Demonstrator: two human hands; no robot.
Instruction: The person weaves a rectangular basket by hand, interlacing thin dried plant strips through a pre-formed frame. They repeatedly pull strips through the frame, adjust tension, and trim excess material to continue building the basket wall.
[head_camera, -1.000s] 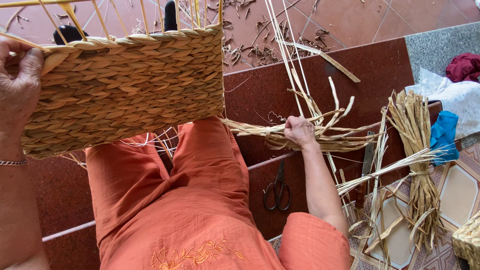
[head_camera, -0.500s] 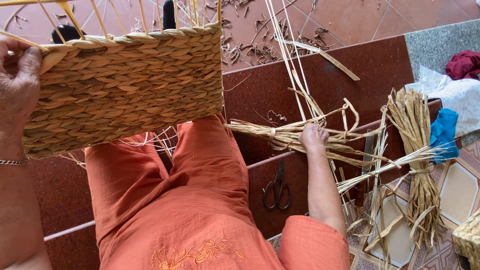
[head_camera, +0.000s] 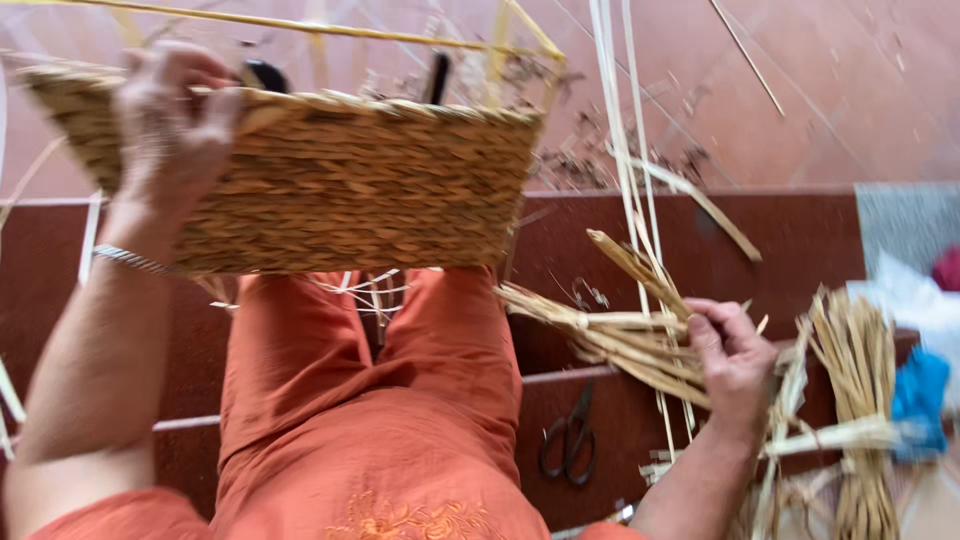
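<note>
A half-woven straw basket (head_camera: 360, 185) rests on my knees, with bare yellow uprights sticking up from its rim. My left hand (head_camera: 170, 125) grips the basket's top edge at the left. My right hand (head_camera: 735, 355) is closed around a bunch of dried straw strands (head_camera: 610, 335) lying across the dark red step to my right. I wear orange trousers (head_camera: 370, 400).
Black scissors (head_camera: 568, 440) lie on the lower step beside my right leg. A tied straw bundle (head_camera: 860, 400) stands at the right, next to blue cloth (head_camera: 920, 395) and white cloth (head_camera: 905, 295). Straw scraps litter the tiled floor (head_camera: 800, 100) beyond the steps.
The view has swung right and closer. My right hand has closed on the straw strands and drawn them toward me. My left hand still holds the basket rim.
</note>
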